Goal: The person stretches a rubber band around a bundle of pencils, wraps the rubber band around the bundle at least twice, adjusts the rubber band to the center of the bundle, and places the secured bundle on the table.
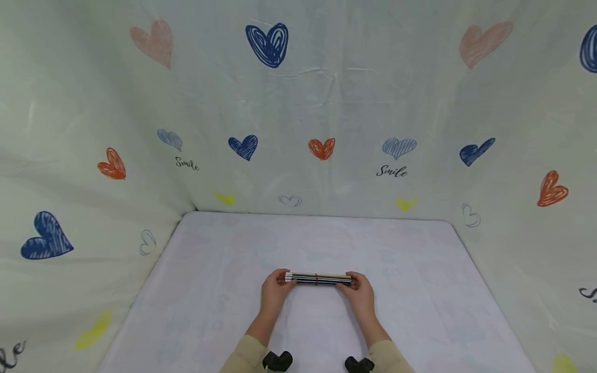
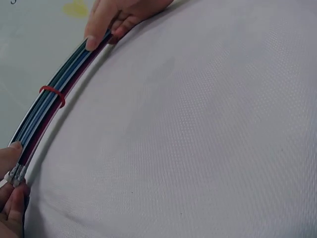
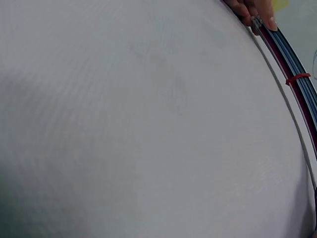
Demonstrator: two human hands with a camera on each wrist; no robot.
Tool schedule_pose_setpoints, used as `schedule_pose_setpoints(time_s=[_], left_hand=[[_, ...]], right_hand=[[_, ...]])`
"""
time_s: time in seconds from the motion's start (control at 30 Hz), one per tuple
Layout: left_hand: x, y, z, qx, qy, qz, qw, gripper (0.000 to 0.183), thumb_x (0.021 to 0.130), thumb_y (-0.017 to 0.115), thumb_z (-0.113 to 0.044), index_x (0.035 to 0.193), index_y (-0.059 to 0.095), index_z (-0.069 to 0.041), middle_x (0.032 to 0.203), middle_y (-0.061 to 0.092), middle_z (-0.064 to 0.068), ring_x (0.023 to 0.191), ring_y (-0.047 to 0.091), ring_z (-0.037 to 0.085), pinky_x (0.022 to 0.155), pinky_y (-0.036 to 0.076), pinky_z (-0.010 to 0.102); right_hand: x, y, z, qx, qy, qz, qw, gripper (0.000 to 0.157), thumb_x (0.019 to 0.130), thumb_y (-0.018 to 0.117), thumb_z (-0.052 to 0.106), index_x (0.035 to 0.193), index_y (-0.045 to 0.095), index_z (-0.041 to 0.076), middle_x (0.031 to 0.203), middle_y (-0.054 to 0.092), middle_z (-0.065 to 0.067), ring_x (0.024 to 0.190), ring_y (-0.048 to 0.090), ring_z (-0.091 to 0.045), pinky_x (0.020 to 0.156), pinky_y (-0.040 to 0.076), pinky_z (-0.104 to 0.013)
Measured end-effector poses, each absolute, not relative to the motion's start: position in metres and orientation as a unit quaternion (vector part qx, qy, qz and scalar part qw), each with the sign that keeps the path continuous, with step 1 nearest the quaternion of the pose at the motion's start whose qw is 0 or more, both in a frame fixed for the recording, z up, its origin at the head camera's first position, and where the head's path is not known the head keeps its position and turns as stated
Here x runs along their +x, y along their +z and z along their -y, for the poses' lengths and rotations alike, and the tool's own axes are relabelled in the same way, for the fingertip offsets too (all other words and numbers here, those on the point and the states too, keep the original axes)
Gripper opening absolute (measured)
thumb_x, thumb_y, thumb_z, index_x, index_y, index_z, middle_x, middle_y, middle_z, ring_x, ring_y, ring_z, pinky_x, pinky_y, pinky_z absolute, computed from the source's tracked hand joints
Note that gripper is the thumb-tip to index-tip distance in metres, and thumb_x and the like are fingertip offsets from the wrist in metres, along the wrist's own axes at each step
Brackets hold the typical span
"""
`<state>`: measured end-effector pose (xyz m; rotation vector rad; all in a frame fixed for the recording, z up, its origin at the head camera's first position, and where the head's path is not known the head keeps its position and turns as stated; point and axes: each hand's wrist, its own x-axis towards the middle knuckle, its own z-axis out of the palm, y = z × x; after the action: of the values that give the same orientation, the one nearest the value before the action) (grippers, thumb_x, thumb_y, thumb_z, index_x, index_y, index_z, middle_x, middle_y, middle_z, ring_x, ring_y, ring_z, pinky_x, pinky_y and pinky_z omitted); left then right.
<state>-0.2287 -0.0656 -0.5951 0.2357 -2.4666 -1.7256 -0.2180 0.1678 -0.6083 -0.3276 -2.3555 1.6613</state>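
Note:
A bundle of slim pencils (image 1: 303, 278), dark with coloured stripes and pale tips at the left end, lies level across the space between both hands. Around its middle runs a red rubber band (image 2: 52, 95). My left hand (image 1: 274, 292) pinches the pale-tipped end between thumb and fingers. At the opposite end, my right hand (image 1: 361, 296) holds the bundle the same way, its thumb on the near side. In the right wrist view the bundle (image 3: 292, 64) curves along the right edge, and most of the right hand is out of that picture.
The white-covered table (image 1: 317, 243) spreads out under and around the hands. Behind and beside it hangs a pale curtain (image 1: 350, 114) printed with hearts and the word Smile. Two black wrist pieces (image 1: 278, 361) show by the sleeves at the front.

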Motion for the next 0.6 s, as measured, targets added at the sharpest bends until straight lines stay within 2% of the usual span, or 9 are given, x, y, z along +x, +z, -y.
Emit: schedule_pose_setpoints(time_s=[0.23, 0.6], left_hand=[[-0.2260, -0.5956, 0.0654, 0.078, -0.558, 0.824, 0.069, 0.034, 0.076, 0.083, -0.006, 0.106, 0.069, -0.005, 0.092, 0.067, 0.003, 0.080, 0.060, 0.014, 0.071, 0.051, 0.028], [-0.2243, -0.5962, 0.0631, 0.088, -0.549, 0.829, 0.055, 0.034, 0.074, 0.083, 0.000, 0.105, 0.068, -0.003, 0.090, 0.064, 0.004, 0.081, 0.058, 0.017, 0.071, 0.051, 0.031]], right_hand=[[-0.2186, -0.6099, -0.1683, -0.112, 0.542, 0.824, 0.118, 0.039, 0.070, 0.086, 0.004, 0.105, 0.069, 0.001, 0.090, 0.061, -0.008, 0.079, 0.053, -0.017, 0.070, 0.044, -0.025], [-0.2168, -0.6101, -0.1681, -0.114, 0.514, 0.844, 0.103, 0.040, 0.073, 0.084, 0.004, 0.109, 0.068, 0.002, 0.100, 0.063, -0.009, 0.084, 0.053, -0.019, 0.075, 0.044, -0.032]])
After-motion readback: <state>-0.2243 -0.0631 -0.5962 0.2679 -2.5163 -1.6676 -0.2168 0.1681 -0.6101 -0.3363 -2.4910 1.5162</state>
